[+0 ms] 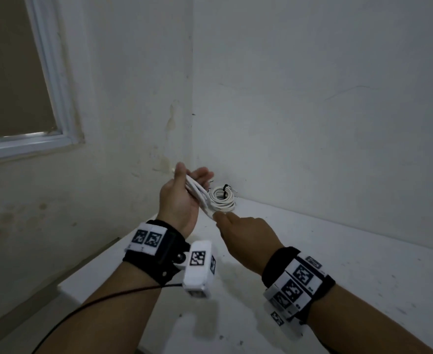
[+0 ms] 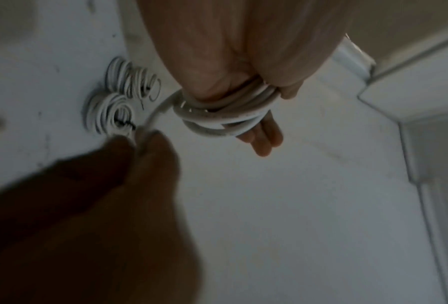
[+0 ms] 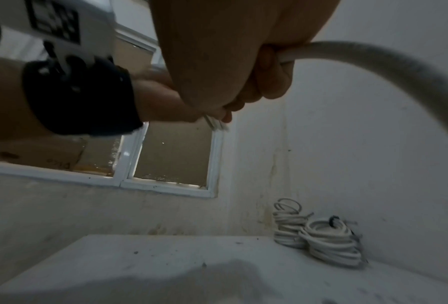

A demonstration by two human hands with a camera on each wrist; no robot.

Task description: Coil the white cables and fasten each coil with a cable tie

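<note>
A white cable point(image 1: 197, 194) is wound in several loops around my left hand point(image 1: 178, 200), raised above the table with the thumb up and the loops lying across the palm. In the left wrist view the loops point(image 2: 225, 117) circle the hand point(image 2: 243, 51) just behind the straight fingers point(image 2: 263, 139). My right hand point(image 1: 246, 233) sits just below and to the right and pinches the cable's free length point(image 3: 399, 67) between thumb and fingers point(image 3: 272, 70). Tied white coils point(image 1: 221, 199) with a black cable tie point(image 1: 225, 189) lie in the table's far corner.
The white table point(image 1: 338, 264) fills a corner between two pale walls. A white-framed window point(image 1: 54, 93) is on the left wall. Both wrists carry black bands with marker tags. A thin black cord point(image 1: 103, 300) hangs from my left wrist.
</note>
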